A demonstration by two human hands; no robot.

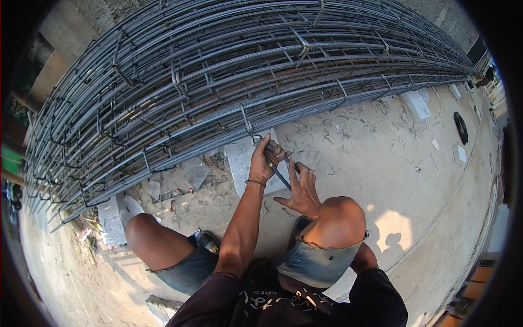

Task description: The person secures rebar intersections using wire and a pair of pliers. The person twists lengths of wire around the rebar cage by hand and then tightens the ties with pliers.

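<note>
My left hand (261, 163) is curled around the head end of a hand tool with dark blue handles (280, 176), apparently pincers or pliers. Its thumb points up towards a small loop of wire (256, 139) at the lower edge of a rebar cage. My right hand (305, 189) touches the tool's handles with its fingers, its thumb spread away to the left; how firmly it grips cannot be seen. The tool's jaws are hidden by my left hand. Just above my hands, a bent steel stirrup (246, 118) wraps the long ribbed bars (196, 135).
Stacked rebar cages (245, 53) span the view ahead. A pale flat board (241, 163) lies beneath my hands. Wire offcuts (322, 151) litter the concrete floor (367, 163). A black coil (460, 128) and a white sheet (416, 107) lie to the right. My knees flank my arms.
</note>
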